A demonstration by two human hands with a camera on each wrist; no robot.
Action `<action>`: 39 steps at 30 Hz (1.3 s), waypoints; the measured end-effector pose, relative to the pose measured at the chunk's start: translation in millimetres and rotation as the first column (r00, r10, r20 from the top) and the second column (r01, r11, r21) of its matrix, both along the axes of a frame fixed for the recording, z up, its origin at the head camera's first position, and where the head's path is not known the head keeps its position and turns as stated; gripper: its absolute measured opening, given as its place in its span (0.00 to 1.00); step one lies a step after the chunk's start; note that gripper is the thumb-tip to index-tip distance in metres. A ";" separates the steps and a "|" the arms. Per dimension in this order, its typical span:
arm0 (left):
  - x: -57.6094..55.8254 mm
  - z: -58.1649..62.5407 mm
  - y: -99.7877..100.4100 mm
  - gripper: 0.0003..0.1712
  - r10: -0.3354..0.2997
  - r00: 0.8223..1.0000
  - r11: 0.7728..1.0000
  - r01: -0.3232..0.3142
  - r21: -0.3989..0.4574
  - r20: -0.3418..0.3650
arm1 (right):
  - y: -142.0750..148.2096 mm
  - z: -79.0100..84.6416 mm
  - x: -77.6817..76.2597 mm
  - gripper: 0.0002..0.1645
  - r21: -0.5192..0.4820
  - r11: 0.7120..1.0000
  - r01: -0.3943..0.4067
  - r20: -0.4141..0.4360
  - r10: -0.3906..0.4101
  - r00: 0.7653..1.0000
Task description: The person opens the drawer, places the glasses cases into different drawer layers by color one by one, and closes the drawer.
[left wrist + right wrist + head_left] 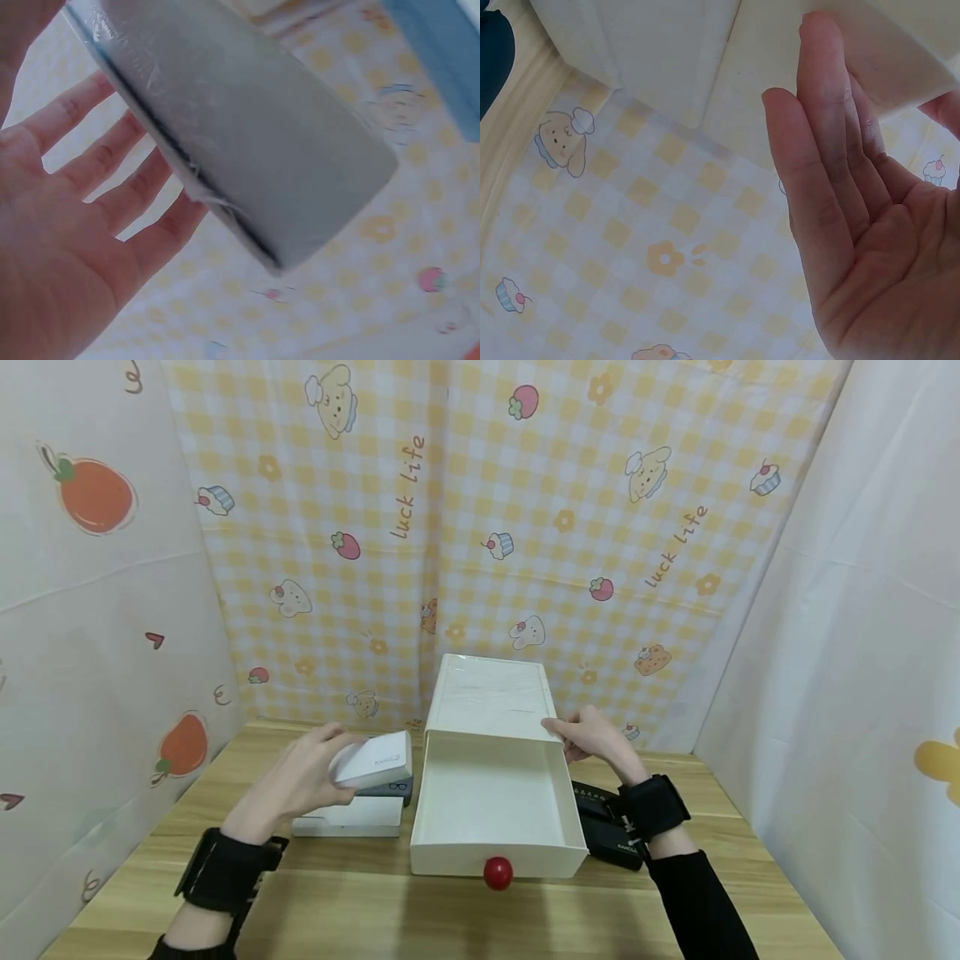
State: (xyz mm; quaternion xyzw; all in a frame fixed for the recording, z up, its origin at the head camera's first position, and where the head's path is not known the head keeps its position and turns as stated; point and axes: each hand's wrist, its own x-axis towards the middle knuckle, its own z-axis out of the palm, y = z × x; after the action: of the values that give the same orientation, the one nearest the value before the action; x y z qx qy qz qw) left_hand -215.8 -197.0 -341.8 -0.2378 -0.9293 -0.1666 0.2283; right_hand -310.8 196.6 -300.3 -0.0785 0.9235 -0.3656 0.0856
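Note:
My left hand [303, 777] grips a small white box [377, 758] with dark lettering, thumb at the near side and fingers at the far side. In the left wrist view the box [247, 135] shows a shiny clear wrap along one edge. A cream-white drawer case [491, 697] stands in the middle, its drawer [495, 793] pulled out toward me and bare inside. The drawer bears a red round knob [498, 873]. My right hand [597, 735] rests on the case's right front corner, thumb on top. Its long fingers [821, 112] lie nearly straight along the side.
Below the held box lie another white box [348, 818] and a blue-grey box [396, 789], left of the drawer. Black boxes [611, 842] lie right of it, partly under my right wrist. A patterned curtain [480, 568] hangs behind the wooden table [337, 902].

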 end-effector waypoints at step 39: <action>-6.2 77.9 136.6 0.31 -0.229 0.971 0.913 0.189 -0.361 -0.070 | 0.1 -5.0 -0.2 0.28 -0.015 1.000 0.016 -0.023 -0.017 1.000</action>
State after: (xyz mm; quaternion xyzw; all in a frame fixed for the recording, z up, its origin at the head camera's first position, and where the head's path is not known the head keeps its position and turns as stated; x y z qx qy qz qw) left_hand -222.0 -60.4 -263.9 -0.3818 -0.8991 -0.0076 0.2140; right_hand -311.0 196.7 -305.3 -0.0757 0.9224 -0.3721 0.0713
